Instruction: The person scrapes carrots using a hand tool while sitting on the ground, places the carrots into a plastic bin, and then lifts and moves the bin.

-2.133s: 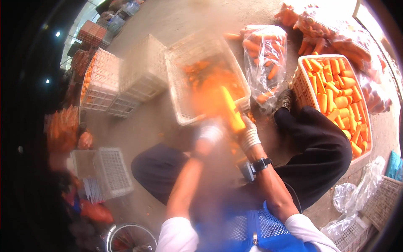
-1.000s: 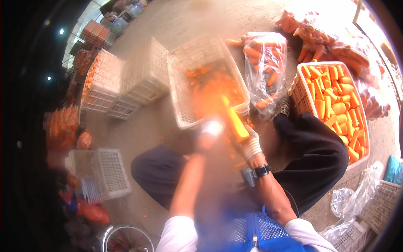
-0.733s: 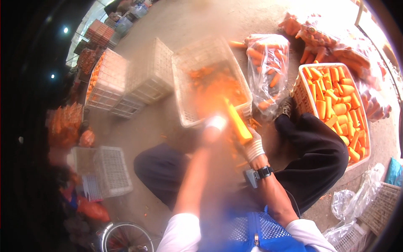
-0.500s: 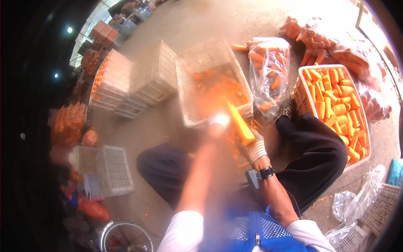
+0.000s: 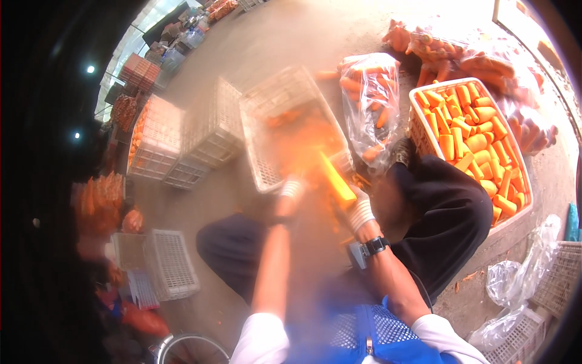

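Observation:
A peeled, smooth bright orange carrot (image 5: 334,179) points away from me at a slant, above the near edge of a white crate (image 5: 254,136). My right hand (image 5: 359,209), in a pale striped glove, is closed around its near end. My left hand (image 5: 293,187), gloved too, is to the left of the carrot near the crate's rim. Its fingers fade into an orange haze, so what they hold is not visible. Orange scraps (image 5: 303,124) lie inside the white crate, blurred.
At right stands a crate (image 5: 418,115) of peeled carrots, with bagged carrots (image 5: 494,70) behind. A clear bag (image 5: 371,109) of carrots stands beyond my right foot. More crates (image 5: 209,127) are at left, with a bicycle wheel (image 5: 193,350) at lower left.
The view has shifted slightly, so the crates sit a little differently. My left hand has moved left and back from the carrot. The right hand still grips the carrot.

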`<control>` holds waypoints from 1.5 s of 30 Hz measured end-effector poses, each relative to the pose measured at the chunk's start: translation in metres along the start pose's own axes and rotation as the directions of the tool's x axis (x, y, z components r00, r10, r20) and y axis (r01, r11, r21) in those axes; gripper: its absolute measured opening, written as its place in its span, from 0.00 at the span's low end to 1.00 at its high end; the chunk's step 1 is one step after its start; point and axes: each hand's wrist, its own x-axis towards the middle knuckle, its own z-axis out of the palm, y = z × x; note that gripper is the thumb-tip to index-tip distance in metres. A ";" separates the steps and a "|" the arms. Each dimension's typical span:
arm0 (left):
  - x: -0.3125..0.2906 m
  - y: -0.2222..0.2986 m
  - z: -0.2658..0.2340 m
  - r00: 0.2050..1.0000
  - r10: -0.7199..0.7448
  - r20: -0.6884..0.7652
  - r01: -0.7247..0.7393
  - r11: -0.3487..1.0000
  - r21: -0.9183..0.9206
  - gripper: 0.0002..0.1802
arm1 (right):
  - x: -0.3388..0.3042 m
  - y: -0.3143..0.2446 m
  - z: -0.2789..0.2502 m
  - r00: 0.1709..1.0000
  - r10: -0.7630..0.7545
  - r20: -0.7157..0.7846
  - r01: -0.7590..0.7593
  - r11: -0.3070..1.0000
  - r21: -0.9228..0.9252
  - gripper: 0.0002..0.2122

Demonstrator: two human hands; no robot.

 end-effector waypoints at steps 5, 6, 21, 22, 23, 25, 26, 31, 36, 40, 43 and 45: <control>-0.029 0.018 -0.010 0.986 0.069 0.152 -0.070 0.998 0.001 0.13 | -0.001 0.004 0.016 0.999 0.016 -0.032 -0.016 1.000 0.011 0.18; -0.053 0.046 -0.035 0.977 0.205 0.061 -0.205 0.979 0.001 0.13 | -0.001 0.002 0.017 0.999 -0.007 -0.034 0.008 1.000 0.014 0.18; -0.039 0.057 -0.043 0.930 0.366 -0.009 -0.363 0.925 0.109 0.09 | 0.003 0.007 0.019 0.998 -0.021 -0.062 0.021 1.000 0.003 0.20; -0.039 0.056 -0.041 0.929 0.370 -0.015 -0.366 0.924 0.111 0.09 | 0.002 0.006 0.021 0.998 -0.024 -0.056 0.024 1.000 0.002 0.20; -0.038 0.050 -0.032 0.933 0.361 -0.013 -0.354 0.921 0.161 0.09 | 0.004 0.009 0.019 0.998 -0.020 -0.059 0.021 1.000 0.009 0.19; -0.045 0.043 -0.022 0.936 0.353 -0.006 -0.344 0.915 0.210 0.09 | 0.004 0.010 0.017 0.998 -0.016 -0.066 0.018 1.000 0.020 0.19; -0.051 0.043 -0.020 0.924 0.381 -0.025 -0.373 0.916 0.146 0.10 | 0.004 0.008 0.017 0.998 0.022 -0.058 -0.019 0.999 0.044 0.18; -0.036 0.042 -0.025 0.960 0.268 0.082 -0.278 0.947 0.159 0.09 | -0.008 0.004 0.032 0.997 0.042 -0.063 -0.038 0.998 0.050 0.17; -0.009 0.009 0.011 0.949 0.310 -0.054 -0.290 0.929 0.229 0.08 | -0.004 0.006 0.028 0.996 -0.004 -0.084 -0.003 0.996 -0.087 0.17; -0.006 0.023 0.018 0.948 0.299 -0.112 -0.285 0.950 0.129 0.08 | 0.005 0.002 0.012 0.990 -0.047 -0.136 0.027 0.989 -0.146 0.17; 0.021 -0.038 0.043 0.859 0.496 -0.124 -0.350 0.747 0.565 0.08 | -0.002 0.021 0.034 0.991 0.032 -0.126 -0.049 0.990 -0.131 0.17; 0.036 -0.041 0.051 0.743 0.669 0.018 -0.360 0.376 0.854 0.09 | -0.006 0.015 0.034 0.992 0.033 -0.125 -0.045 0.994 -0.096 0.16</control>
